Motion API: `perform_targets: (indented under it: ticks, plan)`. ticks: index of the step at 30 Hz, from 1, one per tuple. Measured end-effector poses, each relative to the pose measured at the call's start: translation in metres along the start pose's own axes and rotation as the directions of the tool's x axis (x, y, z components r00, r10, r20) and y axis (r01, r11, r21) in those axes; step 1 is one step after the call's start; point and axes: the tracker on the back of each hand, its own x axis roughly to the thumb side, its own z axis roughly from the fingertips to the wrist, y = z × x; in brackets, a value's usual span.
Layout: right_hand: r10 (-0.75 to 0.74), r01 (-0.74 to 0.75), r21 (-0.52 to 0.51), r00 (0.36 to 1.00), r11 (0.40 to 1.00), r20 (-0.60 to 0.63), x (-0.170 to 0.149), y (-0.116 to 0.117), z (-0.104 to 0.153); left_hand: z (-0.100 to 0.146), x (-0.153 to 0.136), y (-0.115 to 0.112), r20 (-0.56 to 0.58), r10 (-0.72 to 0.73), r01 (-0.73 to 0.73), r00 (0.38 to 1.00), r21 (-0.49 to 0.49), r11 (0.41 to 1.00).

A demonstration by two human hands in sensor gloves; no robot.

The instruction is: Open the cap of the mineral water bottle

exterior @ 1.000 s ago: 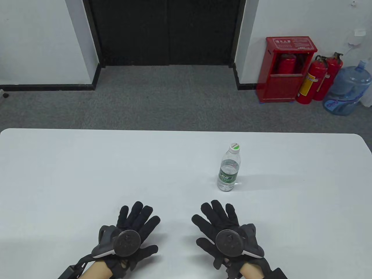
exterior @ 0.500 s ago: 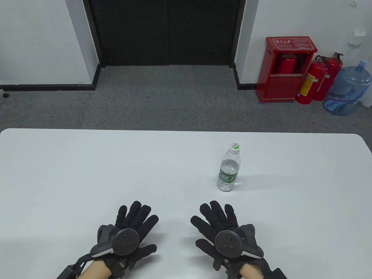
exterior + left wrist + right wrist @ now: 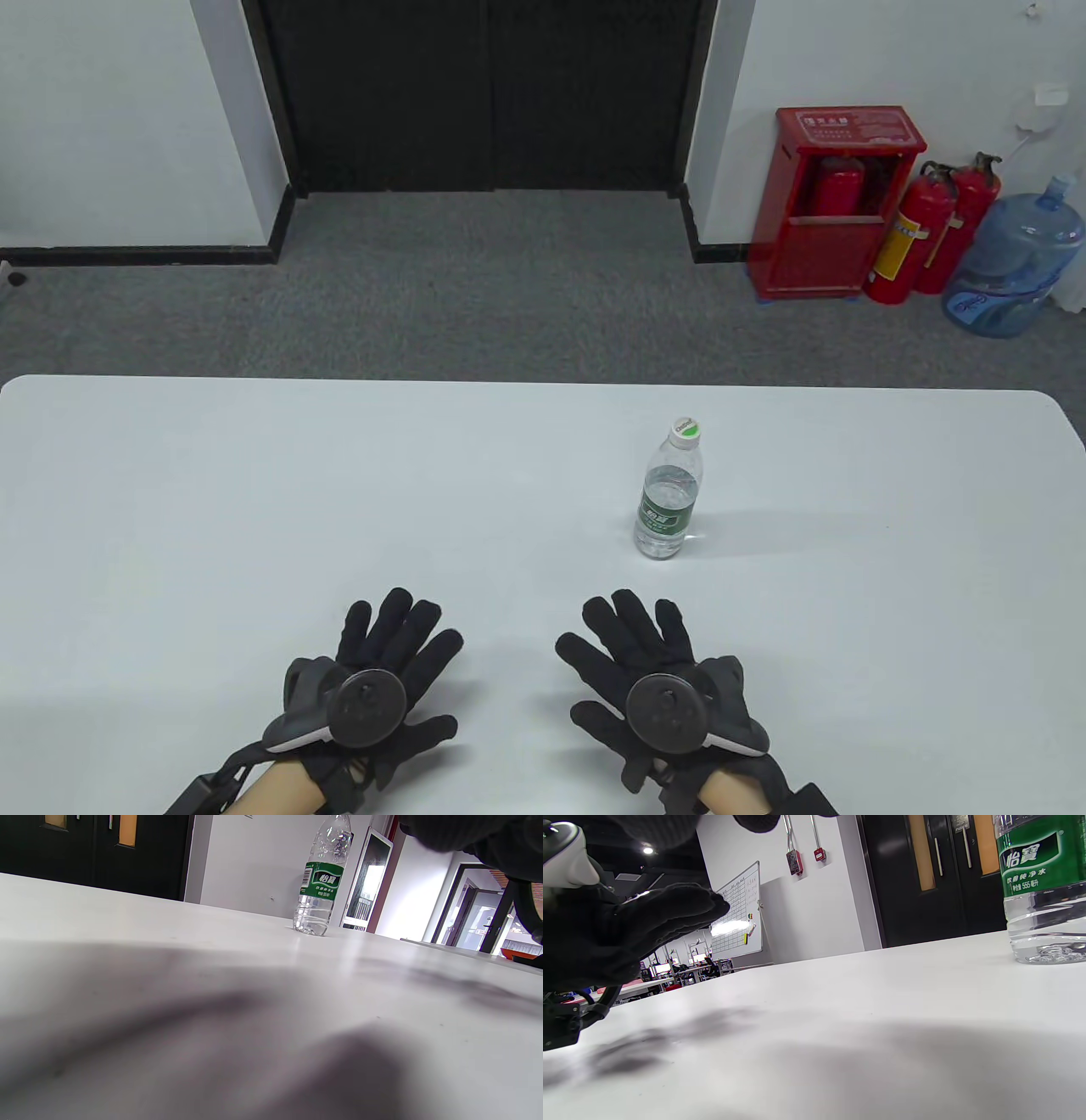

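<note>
Both hands, left (image 3: 373, 688) and right (image 3: 653, 692), flat with released grip at bottom center; capped bottle (image 3: 668, 492) upright right of center, untouched.

Quick count from where I'm standing: one water bottle (image 3: 669, 497) with one cap (image 3: 685, 430), one white table (image 3: 254, 509), two gloved hands, three red fire extinguishers, one red cabinet (image 3: 840, 204), one big blue water jug (image 3: 1014, 263).

Left hand (image 3: 373, 679) and right hand (image 3: 653, 679) were held side by side, palms down, fingers spread and extended, nothing gripped. Bare wrists were seen at the near edge.
</note>
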Motion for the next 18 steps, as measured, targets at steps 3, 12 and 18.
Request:
perform_targets:
  ticks: [3,12,18]
  plan:
    - [0.0,0.0,0.005,1.0,1.0,0.003,0.0,0.001,0.0,0.0,0.001,0.0,0.003,-0.002,0.002,1.0,-0.004,1.0]
    - [0.006,-0.005,0.074,1.0,0.997,-0.012,0.002,-0.003,-0.002,0.001,0.003,-0.002,0.016,0.009,-0.008,1.0,-0.019,1.0]
    - [0.125,-0.124,0.077,0.992,0.989,-0.004,0.003,-0.035,-0.024,0.0,0.005,-0.004,0.022,0.018,-0.017,1.0,-0.034,0.999]
